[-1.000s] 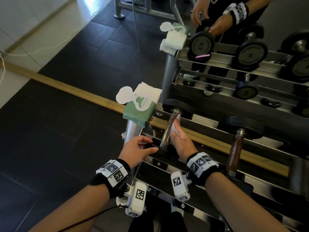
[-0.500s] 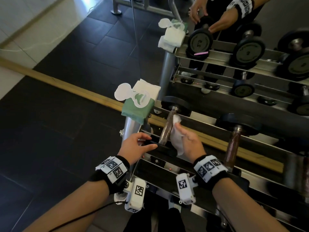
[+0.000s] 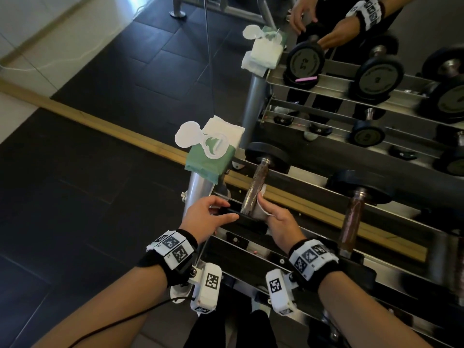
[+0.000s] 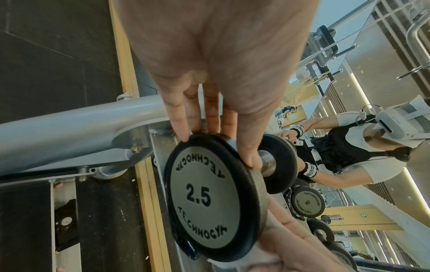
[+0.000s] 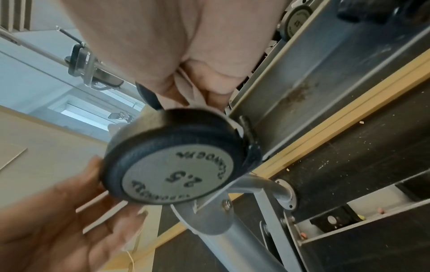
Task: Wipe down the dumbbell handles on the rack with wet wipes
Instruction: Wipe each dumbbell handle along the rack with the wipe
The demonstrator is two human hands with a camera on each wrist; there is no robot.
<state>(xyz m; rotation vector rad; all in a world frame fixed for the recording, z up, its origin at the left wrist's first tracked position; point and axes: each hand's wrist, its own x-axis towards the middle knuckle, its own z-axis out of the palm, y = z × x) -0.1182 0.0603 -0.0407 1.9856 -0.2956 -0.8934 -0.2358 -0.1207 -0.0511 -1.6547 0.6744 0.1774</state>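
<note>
Mirror-backed rack (image 3: 296,249) fills the right. Right hand (image 3: 281,222) fingers wrap a white wipe (image 3: 261,197) around the leftmost dumbbell's handle (image 3: 253,189); left hand (image 3: 206,217) fingers grip its near plate (image 4: 214,198). Wipes pack (image 3: 211,156) sits just left; open floor beyond.

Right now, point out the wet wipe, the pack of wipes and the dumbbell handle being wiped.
wet wipe (image 3: 262,194), head view, its top edge.
pack of wipes (image 3: 209,163), head view, green side.
dumbbell handle (image 3: 254,187), head view, mid shaft.
</note>
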